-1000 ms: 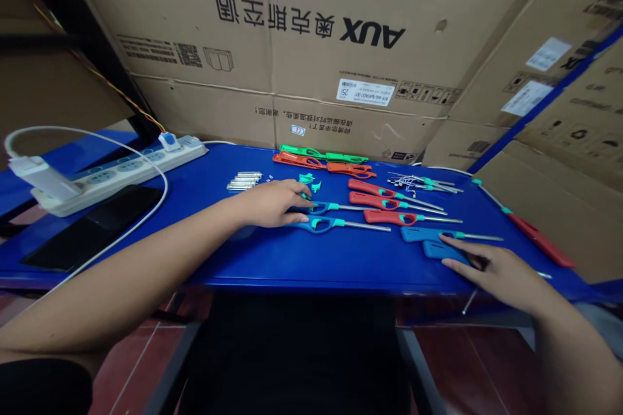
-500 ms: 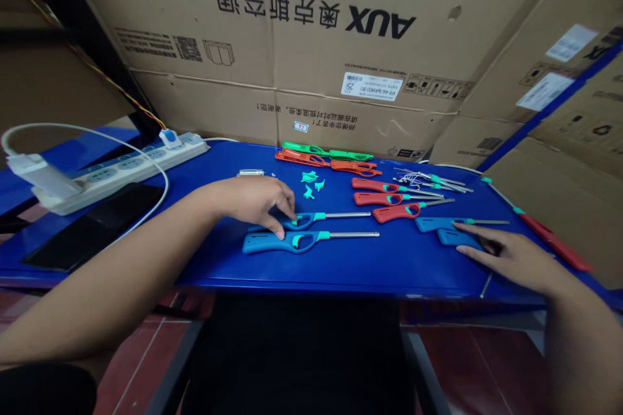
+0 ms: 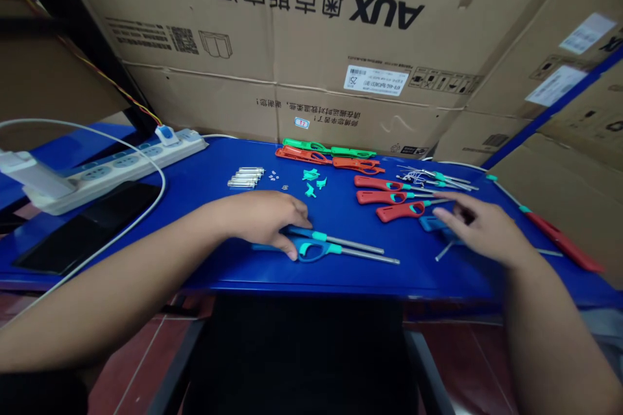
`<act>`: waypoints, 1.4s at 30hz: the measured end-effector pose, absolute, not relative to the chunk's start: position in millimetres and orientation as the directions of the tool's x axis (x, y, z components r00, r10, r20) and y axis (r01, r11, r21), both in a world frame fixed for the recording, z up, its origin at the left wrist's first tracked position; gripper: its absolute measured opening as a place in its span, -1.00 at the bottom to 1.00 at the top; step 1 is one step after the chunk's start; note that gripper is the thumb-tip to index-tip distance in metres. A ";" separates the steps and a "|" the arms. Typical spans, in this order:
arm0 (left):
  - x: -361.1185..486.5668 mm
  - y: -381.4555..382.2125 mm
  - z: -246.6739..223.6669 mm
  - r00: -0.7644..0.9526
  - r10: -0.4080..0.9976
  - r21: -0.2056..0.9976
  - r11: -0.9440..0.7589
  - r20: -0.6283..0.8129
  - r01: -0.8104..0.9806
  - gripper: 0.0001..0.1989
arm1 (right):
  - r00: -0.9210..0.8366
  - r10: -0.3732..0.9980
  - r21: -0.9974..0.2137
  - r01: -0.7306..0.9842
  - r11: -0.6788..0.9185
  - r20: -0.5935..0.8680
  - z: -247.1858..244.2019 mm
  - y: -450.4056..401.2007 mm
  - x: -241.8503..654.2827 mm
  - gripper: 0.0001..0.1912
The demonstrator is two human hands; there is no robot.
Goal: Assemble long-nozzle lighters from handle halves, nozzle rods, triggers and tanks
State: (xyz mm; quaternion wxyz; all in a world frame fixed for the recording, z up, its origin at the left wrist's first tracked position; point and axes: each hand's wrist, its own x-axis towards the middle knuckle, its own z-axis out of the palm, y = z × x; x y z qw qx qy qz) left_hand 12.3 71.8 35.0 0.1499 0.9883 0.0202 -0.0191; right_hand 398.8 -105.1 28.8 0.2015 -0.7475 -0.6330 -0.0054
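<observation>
Your left fingers point(image 3: 289, 248) pinch two blue lighters point(image 3: 335, 249); uneven pressure could splay them | right fingers point(image 3: 453, 222): can't tell; brushing could shift red lighters point(image 3: 396, 211)

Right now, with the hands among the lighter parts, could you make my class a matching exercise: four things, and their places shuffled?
1. left hand
2. green shells
3. metal cylinders
4. black flat panel

A. nearer the person than the white power strip
B. over blue lighters
C. side by side, left of the teal pieces
D. along the cardboard

Pairs: 1-B, 2-D, 3-C, 4-A
</observation>
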 end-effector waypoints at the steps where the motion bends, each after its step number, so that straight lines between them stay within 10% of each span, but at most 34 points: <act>1: 17.2 65.5 31.1 0.999 0.036 0.286 -0.957 -0.014 0.039 -0.53 | 0.246 0.906 -0.317 0.939 -0.135 0.344 31.4 -99.0 395.3 -0.55; 9: 50.2 24.7 6.4 0.969 0.193 0.319 -0.938 0.151 0.137 -0.39 | -0.024 0.651 -0.181 0.952 0.245 0.759 80.9 -29.8 305.5 -0.70; 15: 32.3 57.5 29.0 0.744 0.471 0.455 -0.854 0.473 0.251 -0.73 | -0.488 0.567 0.031 0.775 0.631 0.664 85.9 -6.0 231.7 -0.75; 21: 20.8 69.5 39.2 0.849 0.255 0.465 -0.885 0.463 0.012 -0.77 | -0.255 0.577 -0.283 0.677 0.679 0.776 67.4 -8.2 200.2 -0.87; 27: 24.7 67.3 37.3 0.836 0.219 0.425 -0.905 0.503 -0.019 -0.80 | -0.023 0.805 -0.687 0.508 0.520 0.592 42.4 1.1 194.3 -0.82; 38: 22.0 73.3 34.1 0.899 0.164 0.501 -0.863 0.407 -0.069 -0.73 | -0.040 0.765 -0.610 0.578 0.542 0.643 37.9 -2.7 187.4 -0.64; 42: 5.3 94.0 42.6 0.988 0.141 0.570 -0.818 0.068 0.077 -0.73 | -0.083 0.801 -0.549 0.686 0.477 0.592 41.7 -2.5 188.7 -0.49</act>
